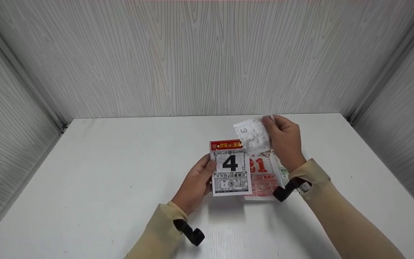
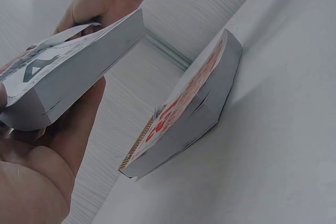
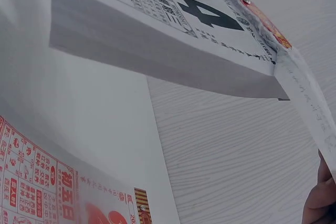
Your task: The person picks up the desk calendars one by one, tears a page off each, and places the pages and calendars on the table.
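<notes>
My left hand (image 1: pixel 194 181) grips a thick tear-off calendar (image 1: pixel 231 183) by its left side, thumb on the front and fingers beneath. Its top page bears a large black 4 under a red and gold header. Above its upper right corner, my right hand (image 1: pixel 286 142) pinches a thin calendar page (image 1: pixel 253 138), on which a faint reversed 3 shows through. In the right wrist view this page (image 3: pixel 304 90) meets the end of the header strip. The left wrist view shows the thick block (image 2: pixel 94 69) raised and tilted over the left palm (image 2: pixel 34 182).
A second calendar block (image 1: pixel 263 185) with a red 21 lies on the white table (image 1: pixel 120 180), partly behind the held one. Beside it, green print on another calendar (image 1: pixel 283 175) is mostly covered by the right wrist. Pale wood-grain panels (image 1: pixel 207 57) enclose the table's back and sides.
</notes>
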Demonstrator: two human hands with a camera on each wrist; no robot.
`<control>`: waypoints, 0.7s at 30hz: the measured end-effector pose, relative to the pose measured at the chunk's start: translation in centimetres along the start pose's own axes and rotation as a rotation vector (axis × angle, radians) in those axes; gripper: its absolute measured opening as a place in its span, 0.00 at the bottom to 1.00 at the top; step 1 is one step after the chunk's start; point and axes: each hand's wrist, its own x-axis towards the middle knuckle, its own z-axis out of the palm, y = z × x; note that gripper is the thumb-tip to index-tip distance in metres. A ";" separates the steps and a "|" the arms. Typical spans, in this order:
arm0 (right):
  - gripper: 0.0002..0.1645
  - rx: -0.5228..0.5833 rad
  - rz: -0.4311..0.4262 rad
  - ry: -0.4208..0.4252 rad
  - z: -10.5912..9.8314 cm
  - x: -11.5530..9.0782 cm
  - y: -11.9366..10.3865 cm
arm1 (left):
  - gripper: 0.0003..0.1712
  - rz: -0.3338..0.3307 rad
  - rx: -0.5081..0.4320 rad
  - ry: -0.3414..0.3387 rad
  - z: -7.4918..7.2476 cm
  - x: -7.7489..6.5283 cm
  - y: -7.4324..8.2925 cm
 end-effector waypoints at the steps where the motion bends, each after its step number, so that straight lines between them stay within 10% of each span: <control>1: 0.23 0.001 -0.007 0.001 0.0 0.0 0.1 | 0.36 0.001 -0.001 -0.002 0.0 0.0 0.0; 13: 0.20 0.065 -0.118 0.064 0.6 -0.2 0.7 | 0.36 0.011 -0.028 -0.024 -0.2 -0.2 -0.1; 21: 0.22 0.080 -0.026 0.214 0.0 0.3 0.9 | 0.35 0.006 -0.064 -0.021 -0.3 -0.3 -0.2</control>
